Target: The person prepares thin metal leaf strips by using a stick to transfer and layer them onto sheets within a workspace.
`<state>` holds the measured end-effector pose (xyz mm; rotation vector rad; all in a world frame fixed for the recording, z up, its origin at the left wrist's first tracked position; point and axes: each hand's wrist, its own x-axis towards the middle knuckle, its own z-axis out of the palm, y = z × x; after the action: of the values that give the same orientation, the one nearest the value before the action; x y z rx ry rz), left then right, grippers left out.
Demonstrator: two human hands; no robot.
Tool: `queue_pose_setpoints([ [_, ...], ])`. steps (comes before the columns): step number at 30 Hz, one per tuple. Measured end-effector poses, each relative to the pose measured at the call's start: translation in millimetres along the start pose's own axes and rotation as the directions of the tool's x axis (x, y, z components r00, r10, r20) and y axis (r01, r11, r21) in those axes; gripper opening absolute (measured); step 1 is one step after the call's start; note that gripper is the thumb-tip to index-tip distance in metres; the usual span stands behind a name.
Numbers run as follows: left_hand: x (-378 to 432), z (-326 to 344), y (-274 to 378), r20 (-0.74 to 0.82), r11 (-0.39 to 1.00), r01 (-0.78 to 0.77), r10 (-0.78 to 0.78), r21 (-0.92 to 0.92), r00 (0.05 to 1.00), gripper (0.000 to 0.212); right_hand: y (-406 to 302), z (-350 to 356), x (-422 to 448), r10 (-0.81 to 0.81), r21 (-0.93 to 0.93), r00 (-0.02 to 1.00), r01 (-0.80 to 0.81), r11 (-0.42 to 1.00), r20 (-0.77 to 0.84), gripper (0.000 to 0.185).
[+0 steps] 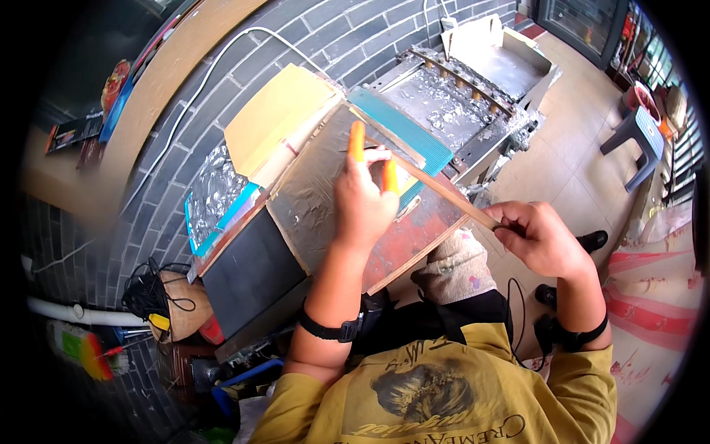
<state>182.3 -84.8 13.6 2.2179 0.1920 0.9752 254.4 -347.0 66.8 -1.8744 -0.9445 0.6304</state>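
Orange finger covers (pixel 356 141) sit on the index finger and thumb of my left hand (pixel 360 200), which is over a dark, wrinkled sheet-covered pad (pixel 316 188). Its index finger and thumb are apart, and another finger is curled close to the far end of a slim wooden strip (pixel 444 191). Whether that finger grips the strip is unclear. My right hand (pixel 535 236) pinches the near end of this strip, which slants across the reddish board (pixel 419 236). A ribbed teal sheet (pixel 410 136) lies beyond the pad.
Crumpled silvery foil (pixel 216 180) lies in a blue-edged tray at left, beside a yellowish board (pixel 283 119). Behind the worktop stands a metal frame (pixel 444 102) littered with silvery flakes. A grey-blue plastic stool (pixel 638 141) is on the tiled floor. A patterned cloth (pixel 457 263) hangs below the board's edge.
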Motion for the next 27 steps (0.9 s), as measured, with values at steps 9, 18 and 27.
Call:
queue_pose_setpoints([
  [9,-1.2,-10.5,9.0,0.114,0.999,-0.014,0.02,-0.05,0.993,0.057,12.6,4.5,-0.1,0.054,0.103,0.999,-0.053,0.993,-0.002,0.025],
  [18,5.8,-34.9,0.5,0.234,0.899,0.055,-0.172,0.434,0.957,0.062,14.3,3.8,-0.5,0.041,0.083,0.999,-0.042,0.996,0.007,0.028],
  [27,19.3,-26.7,-7.7,0.313,0.846,-0.03,-0.164,0.532,0.935,0.072,17.7,9.6,7.9,0.006,0.082,1.0,-0.005,0.997,-0.012,0.027],
])
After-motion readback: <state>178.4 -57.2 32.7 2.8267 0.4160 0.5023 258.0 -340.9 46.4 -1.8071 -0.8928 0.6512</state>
